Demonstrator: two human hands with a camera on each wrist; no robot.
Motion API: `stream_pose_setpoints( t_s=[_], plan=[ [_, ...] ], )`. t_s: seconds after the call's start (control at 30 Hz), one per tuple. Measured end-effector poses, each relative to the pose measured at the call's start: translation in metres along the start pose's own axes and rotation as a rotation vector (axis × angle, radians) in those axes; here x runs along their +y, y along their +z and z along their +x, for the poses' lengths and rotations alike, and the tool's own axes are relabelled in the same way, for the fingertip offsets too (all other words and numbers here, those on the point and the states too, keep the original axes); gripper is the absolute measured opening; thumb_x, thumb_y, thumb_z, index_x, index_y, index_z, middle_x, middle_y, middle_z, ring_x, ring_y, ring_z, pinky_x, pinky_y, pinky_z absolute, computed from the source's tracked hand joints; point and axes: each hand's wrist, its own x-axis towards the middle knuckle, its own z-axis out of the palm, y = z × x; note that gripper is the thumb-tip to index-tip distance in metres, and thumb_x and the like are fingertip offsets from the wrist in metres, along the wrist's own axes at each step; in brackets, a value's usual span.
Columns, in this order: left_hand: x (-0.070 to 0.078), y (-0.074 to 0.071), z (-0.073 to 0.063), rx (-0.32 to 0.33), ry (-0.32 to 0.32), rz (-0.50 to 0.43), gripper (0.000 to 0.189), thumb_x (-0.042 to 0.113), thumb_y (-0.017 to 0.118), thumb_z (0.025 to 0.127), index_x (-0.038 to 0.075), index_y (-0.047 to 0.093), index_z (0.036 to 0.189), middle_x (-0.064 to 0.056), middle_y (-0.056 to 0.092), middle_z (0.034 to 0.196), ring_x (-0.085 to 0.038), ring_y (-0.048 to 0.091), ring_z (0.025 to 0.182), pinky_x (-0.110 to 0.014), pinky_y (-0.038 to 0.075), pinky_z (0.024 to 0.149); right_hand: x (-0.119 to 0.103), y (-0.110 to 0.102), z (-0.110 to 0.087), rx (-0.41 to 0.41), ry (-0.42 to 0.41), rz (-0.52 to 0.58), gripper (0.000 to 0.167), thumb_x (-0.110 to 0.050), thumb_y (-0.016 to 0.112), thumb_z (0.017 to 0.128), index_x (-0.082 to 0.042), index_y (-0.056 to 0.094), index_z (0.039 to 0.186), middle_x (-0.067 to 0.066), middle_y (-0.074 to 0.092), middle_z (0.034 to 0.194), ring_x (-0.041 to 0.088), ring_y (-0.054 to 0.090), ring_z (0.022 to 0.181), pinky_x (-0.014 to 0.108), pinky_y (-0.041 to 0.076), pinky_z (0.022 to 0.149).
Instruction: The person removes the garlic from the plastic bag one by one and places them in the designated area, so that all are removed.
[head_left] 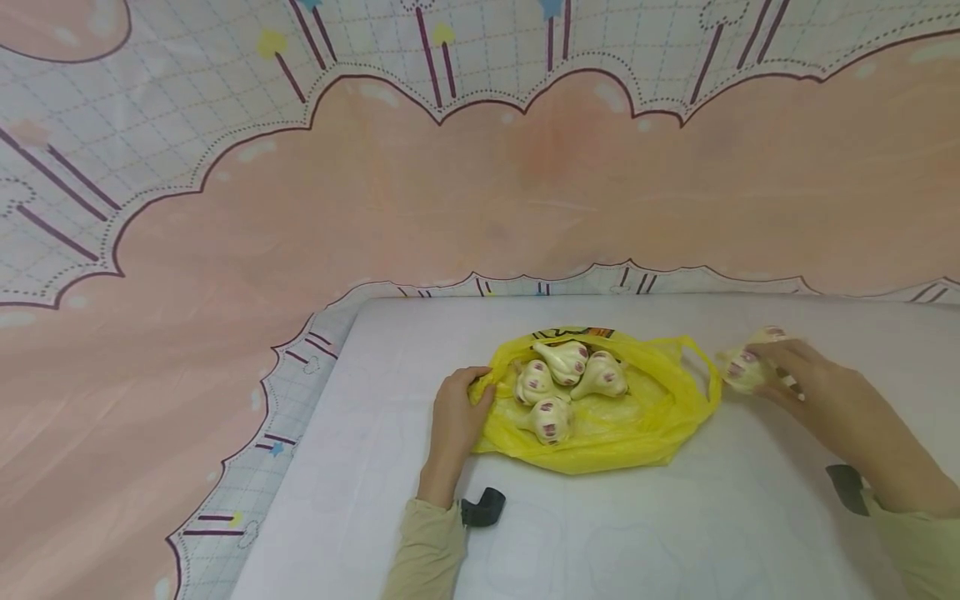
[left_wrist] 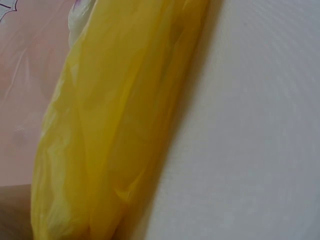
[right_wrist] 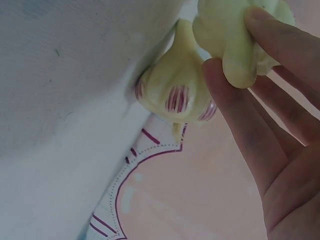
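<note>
A yellow plastic bag [head_left: 600,442] lies spread on the table with its mouth up, several garlic bulbs [head_left: 551,419] inside. My left hand [head_left: 457,412] grips the bag's left rim, thumb on the inner side. In the left wrist view the bag's side [left_wrist: 110,115] fills much of the picture and hides the fingers' hold. To the right of the bag, my right hand [head_left: 821,392] pinches a garlic bulb [right_wrist: 225,30] between thumb and fingers. Close beside that one, a second garlic bulb [right_wrist: 175,90] with purple streaks rests on the table.
The white table [head_left: 360,467] runs back to a wall hung with a pink patterned cloth [head_left: 570,200]. A yellow bag handle [head_left: 708,375] loops out toward the right hand. Black wrist mounts [head_left: 486,507] sit on both wrists.
</note>
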Motion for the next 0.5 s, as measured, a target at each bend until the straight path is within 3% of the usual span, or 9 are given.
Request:
stream_pose_setpoints(
  t_s=[0.5],
  plan=[
    [-0.0025, 0.0023, 0.0010, 0.003, 0.000, 0.010, 0.027, 0.014, 0.070, 0.093, 0.007, 0.069, 0.119, -0.011, 0.068, 0.118, -0.029, 0.061, 0.113, -0.044, 0.048, 0.101, 0.0032, 0.0050, -0.0021, -0.044, 0.008, 0.006, 0.062, 0.005, 0.085, 0.065, -0.003, 0.060, 0.121, 0.018, 0.064, 0.106, 0.034, 0.067, 0.074, 0.052, 0.055, 0.057]
  ],
)
